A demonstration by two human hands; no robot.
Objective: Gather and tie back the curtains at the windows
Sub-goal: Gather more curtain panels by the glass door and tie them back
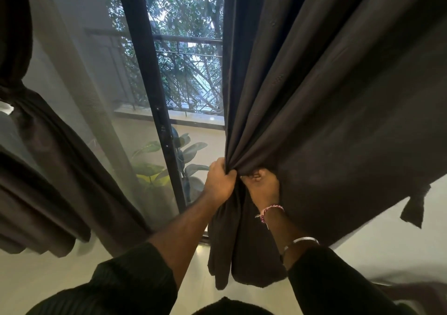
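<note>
Hands meet at one bunch of the dark right curtain (314,97), just right of the black window frame (154,97). Left hand (220,181) has its fingers curled tight round the gathered folds. Right hand (262,185), touching it, pinches the same bunch from the far side, fingers bent into the cloth. Left of the frame, the other dark curtain (48,157) hangs already cinched beside a sheer panel (96,97).

A single wide-angle head view looks forward and down from close above the left hand (219,181) and right hand (262,185), facing the window frame (150,72) just beyond and left of their grip.
</note>
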